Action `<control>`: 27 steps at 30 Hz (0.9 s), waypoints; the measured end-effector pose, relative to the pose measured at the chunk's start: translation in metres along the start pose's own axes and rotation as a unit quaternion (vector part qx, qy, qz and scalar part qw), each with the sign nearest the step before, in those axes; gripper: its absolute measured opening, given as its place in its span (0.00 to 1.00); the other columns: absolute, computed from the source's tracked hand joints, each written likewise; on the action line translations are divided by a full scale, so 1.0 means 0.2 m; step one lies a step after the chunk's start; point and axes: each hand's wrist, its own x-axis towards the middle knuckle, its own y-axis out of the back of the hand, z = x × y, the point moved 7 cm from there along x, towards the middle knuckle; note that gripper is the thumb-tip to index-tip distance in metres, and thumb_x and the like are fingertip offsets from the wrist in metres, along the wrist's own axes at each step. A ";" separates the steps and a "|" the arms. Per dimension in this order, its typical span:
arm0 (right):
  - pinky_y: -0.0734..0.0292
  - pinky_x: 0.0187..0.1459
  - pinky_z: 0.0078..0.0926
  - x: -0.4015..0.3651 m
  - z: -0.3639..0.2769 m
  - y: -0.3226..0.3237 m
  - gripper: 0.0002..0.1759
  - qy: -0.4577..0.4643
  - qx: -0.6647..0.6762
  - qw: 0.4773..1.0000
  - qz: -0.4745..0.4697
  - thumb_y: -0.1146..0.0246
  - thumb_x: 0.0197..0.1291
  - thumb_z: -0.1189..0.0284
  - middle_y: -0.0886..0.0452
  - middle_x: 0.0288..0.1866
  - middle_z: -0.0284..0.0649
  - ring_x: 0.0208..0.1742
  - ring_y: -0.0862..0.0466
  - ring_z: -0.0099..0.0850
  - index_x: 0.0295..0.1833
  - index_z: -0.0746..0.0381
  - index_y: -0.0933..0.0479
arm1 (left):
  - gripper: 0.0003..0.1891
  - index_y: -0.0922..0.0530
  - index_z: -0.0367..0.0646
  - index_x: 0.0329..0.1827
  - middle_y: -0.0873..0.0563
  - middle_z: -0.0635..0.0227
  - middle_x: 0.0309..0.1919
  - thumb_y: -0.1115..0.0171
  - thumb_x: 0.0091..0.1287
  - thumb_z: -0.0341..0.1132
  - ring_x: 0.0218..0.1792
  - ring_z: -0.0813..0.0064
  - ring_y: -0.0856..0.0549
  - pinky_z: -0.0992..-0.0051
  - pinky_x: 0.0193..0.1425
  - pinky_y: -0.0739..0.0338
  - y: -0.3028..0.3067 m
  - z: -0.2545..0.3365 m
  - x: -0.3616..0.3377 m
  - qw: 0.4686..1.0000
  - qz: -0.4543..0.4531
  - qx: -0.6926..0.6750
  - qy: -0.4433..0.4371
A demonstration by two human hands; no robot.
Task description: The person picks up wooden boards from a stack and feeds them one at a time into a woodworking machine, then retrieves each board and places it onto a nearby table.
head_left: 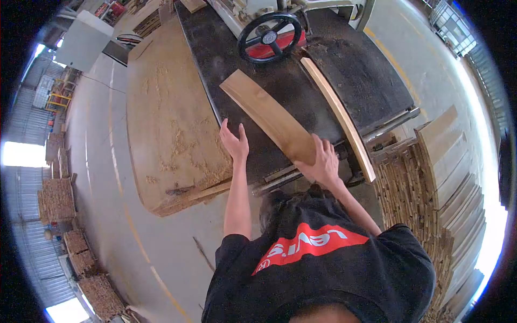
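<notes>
A wooden board [272, 116] lies flat and slantwise on the dark machine table [210, 48]. My right hand [321, 163] grips the board's near end, its fingers over the top and edge. To the left, my left hand [235, 142] is apart from the board, thumb and fingers spread with nothing in them, above the table's left edge. A narrow wooden strip [339, 110], bowed by the lens, runs along the right side of the table and its near end sticks out past the front edge.
A black handwheel [269, 37] stands at the machine's far side. On the left, a wooden side table [156, 118] carries scattered shavings. Stacked boards [406, 188] rise close on the right. More wood stacks [57, 199] line the far left wall.
</notes>
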 end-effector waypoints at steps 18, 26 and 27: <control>0.15 0.42 0.38 -0.13 0.48 -0.18 0.23 -0.057 0.205 0.976 -0.034 0.18 0.58 0.63 0.08 0.38 0.46 0.40 0.08 0.43 0.53 0.67 0.14 | 0.32 0.30 0.34 0.78 0.22 0.45 0.74 0.31 0.78 0.42 0.75 0.44 0.24 0.50 0.80 0.30 0.07 0.11 -0.17 0.999 0.014 0.027 -0.040; 0.16 0.51 0.40 -0.22 0.00 0.31 0.24 0.251 0.100 0.949 0.161 0.22 0.49 0.76 0.09 0.53 0.41 0.50 0.10 0.43 0.55 0.58 0.13 | 0.24 0.27 0.32 0.73 0.21 0.44 0.72 0.36 0.79 0.34 0.74 0.42 0.23 0.52 0.80 0.29 0.07 0.04 -0.19 0.999 0.025 0.015 -0.014; 0.20 0.61 0.41 -0.23 -0.01 0.31 0.24 0.248 0.098 0.953 0.142 0.24 0.47 0.78 0.10 0.59 0.38 0.59 0.13 0.41 0.54 0.55 0.12 | 0.23 0.26 0.33 0.72 0.21 0.44 0.72 0.37 0.79 0.32 0.74 0.42 0.23 0.52 0.79 0.29 0.06 0.03 -0.18 0.999 0.028 0.009 -0.020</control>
